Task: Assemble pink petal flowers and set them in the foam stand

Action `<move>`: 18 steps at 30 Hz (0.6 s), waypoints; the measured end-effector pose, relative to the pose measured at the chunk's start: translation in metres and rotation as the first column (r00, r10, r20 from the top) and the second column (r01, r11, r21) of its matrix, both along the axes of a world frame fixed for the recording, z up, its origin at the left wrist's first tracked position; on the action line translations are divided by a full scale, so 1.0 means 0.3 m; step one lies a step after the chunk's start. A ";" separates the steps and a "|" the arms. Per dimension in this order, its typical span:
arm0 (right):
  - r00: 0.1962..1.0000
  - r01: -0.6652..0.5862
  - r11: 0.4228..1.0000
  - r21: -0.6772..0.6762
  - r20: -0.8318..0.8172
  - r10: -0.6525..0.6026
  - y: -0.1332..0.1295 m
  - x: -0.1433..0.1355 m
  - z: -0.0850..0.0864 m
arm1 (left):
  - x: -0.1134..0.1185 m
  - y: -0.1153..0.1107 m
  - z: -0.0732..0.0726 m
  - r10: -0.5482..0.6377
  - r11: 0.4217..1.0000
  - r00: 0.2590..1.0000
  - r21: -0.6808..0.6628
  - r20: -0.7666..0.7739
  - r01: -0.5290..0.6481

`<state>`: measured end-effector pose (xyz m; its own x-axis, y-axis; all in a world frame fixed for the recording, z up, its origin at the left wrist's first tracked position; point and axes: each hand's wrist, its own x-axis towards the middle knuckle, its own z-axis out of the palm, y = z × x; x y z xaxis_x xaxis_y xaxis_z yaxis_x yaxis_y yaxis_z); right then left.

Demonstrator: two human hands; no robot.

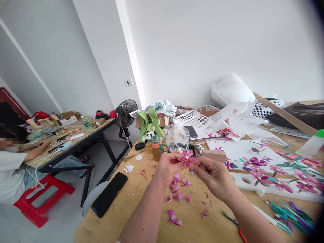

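Observation:
Between both hands, above the wooden table [136, 209], is a magenta flower [187, 158] with gold-edged petals and a pale bead at its centre. My left hand [170, 168] pinches it from the left side. From the right, my right hand [211, 172] closes its fingertips on the flower's lower right edge. Loose pink petals [178, 195] lie on the table below the hands. Pliers with red handles [242, 235] rest beside my right forearm. Finished-looking pink flowers [258, 176] lie over a white board on the right.
A black phone [109, 194] lies at the table's left edge. Behind the hands stand a glass jar [156, 153] and a green panda bag [152, 130]. Teal and purple strands [291, 214] are at the lower right. Far left, a person [11, 168] sits at another table.

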<state>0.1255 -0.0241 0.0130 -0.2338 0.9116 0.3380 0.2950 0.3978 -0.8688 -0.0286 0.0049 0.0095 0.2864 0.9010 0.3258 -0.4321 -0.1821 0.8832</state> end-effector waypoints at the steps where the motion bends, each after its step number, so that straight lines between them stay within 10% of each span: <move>1: 1.000 0.007 1.000 -0.010 0.012 -0.007 0.001 -0.001 0.000 | 0.001 0.002 -0.001 -0.008 1.000 1.000 -0.027 0.009 0.008; 18: 0.999 -0.029 0.975 -0.218 0.025 0.035 0.038 0.039 0.012 | 0.039 0.030 -0.034 0.013 0.921 0.998 -0.389 0.067 0.014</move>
<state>0.1373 -0.0127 0.0166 -0.2706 0.9546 0.1248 0.3111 0.2094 -0.9270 -0.0170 0.0138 -0.0007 0.2766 0.9605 -0.0315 -0.4928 0.1699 0.8534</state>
